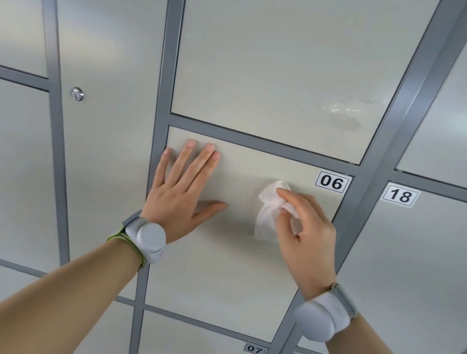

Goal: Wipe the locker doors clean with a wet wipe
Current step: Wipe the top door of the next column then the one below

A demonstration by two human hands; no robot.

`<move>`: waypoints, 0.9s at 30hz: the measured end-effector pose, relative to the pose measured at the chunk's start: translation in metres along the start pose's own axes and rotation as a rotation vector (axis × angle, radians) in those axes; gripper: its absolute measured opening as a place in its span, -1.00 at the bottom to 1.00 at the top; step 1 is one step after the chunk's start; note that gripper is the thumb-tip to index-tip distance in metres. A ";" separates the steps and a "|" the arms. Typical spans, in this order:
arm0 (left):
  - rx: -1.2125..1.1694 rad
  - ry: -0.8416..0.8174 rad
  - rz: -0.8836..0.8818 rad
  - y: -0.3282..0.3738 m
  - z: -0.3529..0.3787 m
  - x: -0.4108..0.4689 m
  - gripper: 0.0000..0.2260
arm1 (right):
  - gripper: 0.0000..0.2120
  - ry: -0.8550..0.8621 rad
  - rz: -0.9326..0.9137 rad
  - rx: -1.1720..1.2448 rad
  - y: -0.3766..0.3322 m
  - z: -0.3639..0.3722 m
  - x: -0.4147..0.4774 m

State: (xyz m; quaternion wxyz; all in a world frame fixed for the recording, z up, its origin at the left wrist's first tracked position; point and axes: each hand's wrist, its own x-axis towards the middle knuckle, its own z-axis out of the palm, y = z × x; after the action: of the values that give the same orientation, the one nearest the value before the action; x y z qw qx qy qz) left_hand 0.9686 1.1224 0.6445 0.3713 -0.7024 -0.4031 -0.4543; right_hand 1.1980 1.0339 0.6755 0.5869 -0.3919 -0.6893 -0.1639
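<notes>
The pale locker door numbered 06 point(224, 284) fills the middle of the head view, set in a grey frame. My left hand point(181, 191) lies flat against its upper left corner, fingers straight and pointing up. My right hand point(307, 229) pinches a crumpled white wet wipe point(269, 208) between thumb and fingers and holds it against the door just below and left of the 06 label point(331, 182). Both wrists carry grey bands with round pods.
The door above point(266, 60) shows wet smears near its lower right corner. Door 18 point(417, 266) stands to the right, doors 07 point(190, 346) and 19 below. A tall door with a round key lock point(77, 94) is to the left.
</notes>
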 end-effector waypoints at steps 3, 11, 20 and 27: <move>-0.007 0.002 0.000 0.001 0.000 0.000 -0.27 | -0.76 -0.057 -0.254 -0.270 0.005 0.008 -0.009; 0.003 -0.022 0.006 -0.001 0.001 -0.001 -0.27 | -0.58 -0.335 -0.524 -0.450 0.043 0.024 -0.036; -0.045 -0.033 0.060 -0.011 -0.001 -0.003 -0.28 | -0.56 -0.467 -0.688 -0.459 0.063 0.015 -0.038; -0.024 -0.042 0.023 -0.026 -0.008 -0.023 -0.30 | -0.47 -0.290 -0.616 -0.529 0.051 0.022 -0.011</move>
State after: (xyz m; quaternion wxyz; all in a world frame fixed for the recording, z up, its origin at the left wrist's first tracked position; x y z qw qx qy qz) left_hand 0.9363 1.1203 0.6298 0.3596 -0.7206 -0.3973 -0.4401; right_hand 1.2203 1.0775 0.6471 0.2867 -0.3238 -0.7837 -0.4459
